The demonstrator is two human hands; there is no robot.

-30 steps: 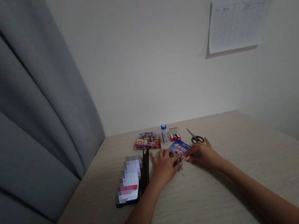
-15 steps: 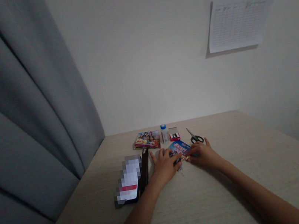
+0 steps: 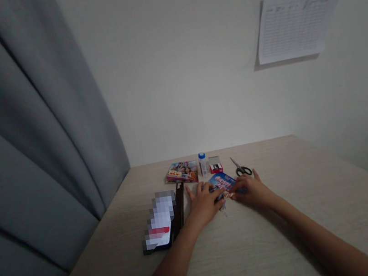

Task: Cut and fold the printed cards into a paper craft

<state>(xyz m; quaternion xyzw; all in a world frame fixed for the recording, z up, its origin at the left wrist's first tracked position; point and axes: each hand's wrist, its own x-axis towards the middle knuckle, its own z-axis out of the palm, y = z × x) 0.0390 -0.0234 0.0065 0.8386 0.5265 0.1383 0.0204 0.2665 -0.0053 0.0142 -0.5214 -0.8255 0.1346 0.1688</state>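
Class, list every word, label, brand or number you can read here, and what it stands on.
Possibly "69.9", blurred, first digit uncertain: the leaflet stack.
Lettering too blurred to read: the blue leaflet.
Print too small to read: the bottle, red box, wall sheet.

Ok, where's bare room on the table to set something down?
The widest bare patch of table lies right of the scissors and right forearm. Another lies between that forearm and the left forearm. A narrower one lies between phone and curtain. It's crowded around the left hand and right hand: printed stack, bottle, red box and blue sheet sit close.
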